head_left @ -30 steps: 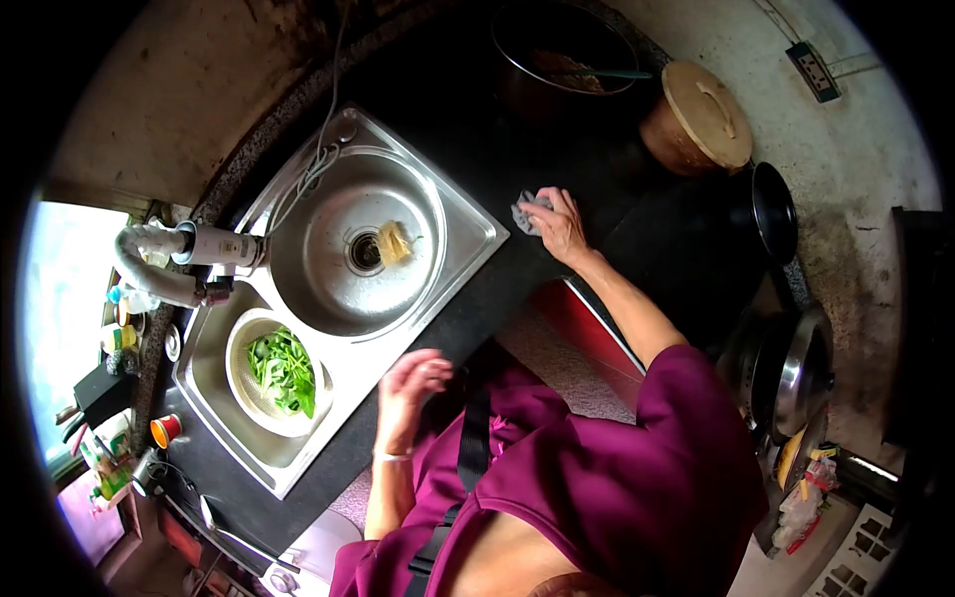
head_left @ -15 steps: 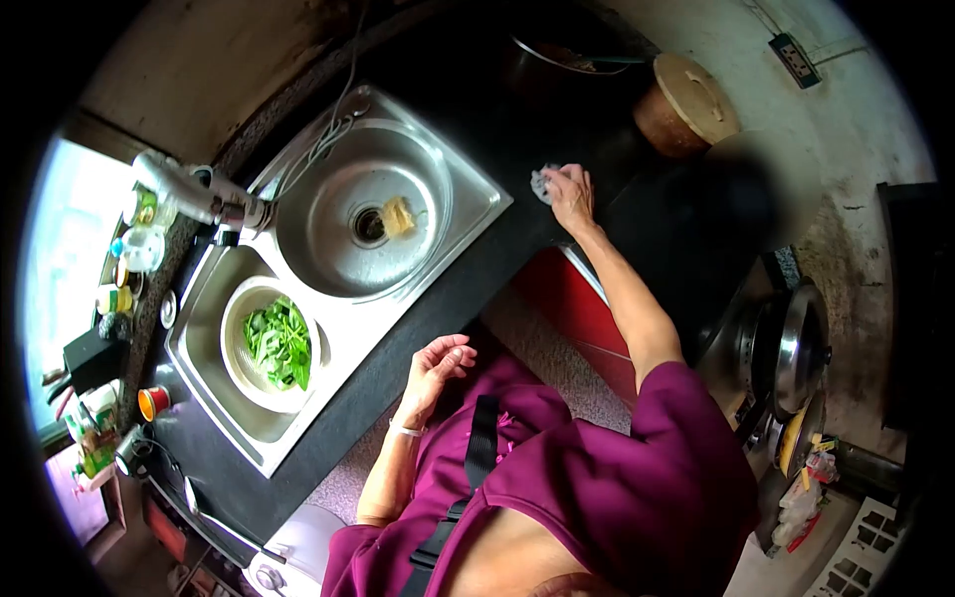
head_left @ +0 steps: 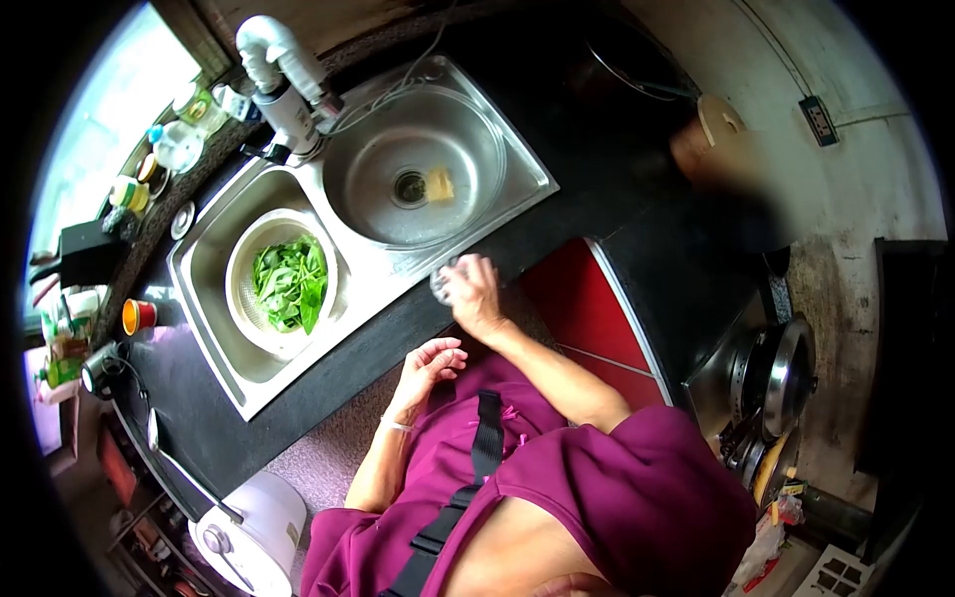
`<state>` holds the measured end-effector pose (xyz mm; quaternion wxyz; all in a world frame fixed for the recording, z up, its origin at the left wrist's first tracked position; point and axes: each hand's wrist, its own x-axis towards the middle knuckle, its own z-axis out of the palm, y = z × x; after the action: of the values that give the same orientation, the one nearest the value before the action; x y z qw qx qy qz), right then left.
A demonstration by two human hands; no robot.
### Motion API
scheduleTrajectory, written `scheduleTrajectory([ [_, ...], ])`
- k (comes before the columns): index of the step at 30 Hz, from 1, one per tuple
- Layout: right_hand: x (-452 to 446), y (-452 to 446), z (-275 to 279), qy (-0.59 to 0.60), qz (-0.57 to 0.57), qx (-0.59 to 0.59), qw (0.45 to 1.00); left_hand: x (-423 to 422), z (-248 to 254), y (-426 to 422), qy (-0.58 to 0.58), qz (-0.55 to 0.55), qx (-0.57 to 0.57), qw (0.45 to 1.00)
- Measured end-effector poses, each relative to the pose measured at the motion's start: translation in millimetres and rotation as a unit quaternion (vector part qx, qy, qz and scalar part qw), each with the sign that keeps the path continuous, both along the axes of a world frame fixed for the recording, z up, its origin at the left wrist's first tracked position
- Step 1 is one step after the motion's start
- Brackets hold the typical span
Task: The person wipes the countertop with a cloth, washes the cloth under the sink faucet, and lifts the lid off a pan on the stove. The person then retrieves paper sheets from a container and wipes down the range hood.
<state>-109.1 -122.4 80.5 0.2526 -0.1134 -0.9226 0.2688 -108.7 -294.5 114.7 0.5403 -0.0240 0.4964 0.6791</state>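
Observation:
My right hand [head_left: 477,297] is closed around a crumpled grey-white rag [head_left: 441,287], at the front edge of the black counter beside the sink. Part of the rag is hidden under my fingers. My left hand [head_left: 431,368] hovers in front of my body just off the counter edge, fingers loosely curved and apart, with nothing seen in it. Behind both hands lies the steel double sink [head_left: 370,287]. A white colander [head_left: 239,289] of green leaves [head_left: 289,283] sits in its left basin. In the round basin, a yellowish sponge [head_left: 439,184] lies beside the drain.
The faucet [head_left: 288,114] rises behind the sink, with jars [head_left: 179,147] along the window sill. An orange cup [head_left: 138,316] stands on the left counter. Pots, including a brown lidded one [head_left: 708,139], are at the back right. A white lidded container [head_left: 254,527] is low on the left.
My right hand has moved left and toward me with the rag, from the counter right of the sink to its front edge. My left hand stays near my body. The view has shifted.

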Motion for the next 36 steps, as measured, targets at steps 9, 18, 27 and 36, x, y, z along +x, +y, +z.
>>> scheduleTrajectory([
  [9, -26.7, -112.1, 1.2, -0.091, 0.382, -0.099, 0.914, -1.9, 4.6, -87.5, 0.106, -0.068, -0.054, 0.991],
  [18, -112.5, -31.9, 40.5, -0.129, 0.258, -0.767, 0.573, -33.3, 46.2, -69.1, 0.148, -0.002, -0.048, 0.988],
  [27, -167.4, 82.6, 3.6, -0.099, 0.166, -0.875, 0.444, -167.2, 31.6, -28.1, 0.243, 0.212, -0.044, 0.946],
  [36, -195.0, 88.0, -27.3, -0.176, 0.16, -0.894, 0.38, -328.2, 13.5, -3.7, 0.289, 0.376, -0.191, 0.86],
])
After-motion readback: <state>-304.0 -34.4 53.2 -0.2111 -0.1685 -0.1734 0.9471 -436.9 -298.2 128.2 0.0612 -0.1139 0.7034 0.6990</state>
